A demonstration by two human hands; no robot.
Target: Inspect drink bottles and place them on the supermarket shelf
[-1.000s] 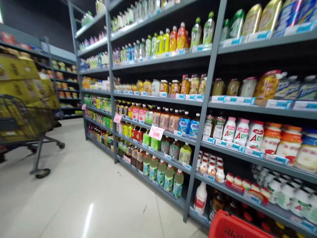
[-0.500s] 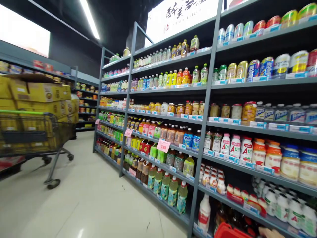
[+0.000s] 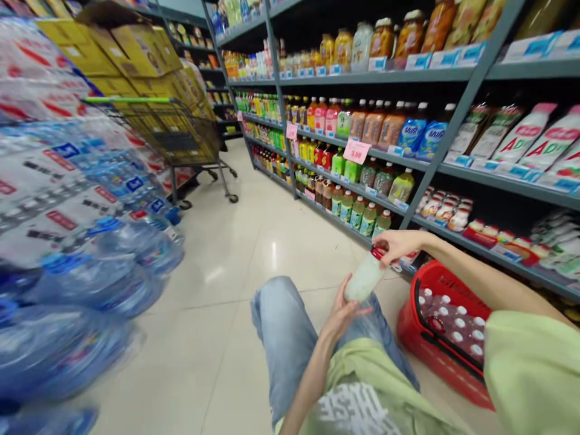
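gripping a white bottle (image 3: 364, 279) w/ both hands: right hand (image 3: 399, 244) pinches the red cap, left hand (image 3: 341, 309) cups the base; next prob. a careful placing.

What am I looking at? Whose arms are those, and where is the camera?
The camera sits on a person's head in a shop, looking down, so the arms are their own. The right hand grips the red cap of a pale bottle, and the left hand steadies its bottom. Beside their knee, on the floor, stands a red basket full of small bottles. Shelves of drinks run along the right, big water jugs lie on the left, and a trolley waits behind.
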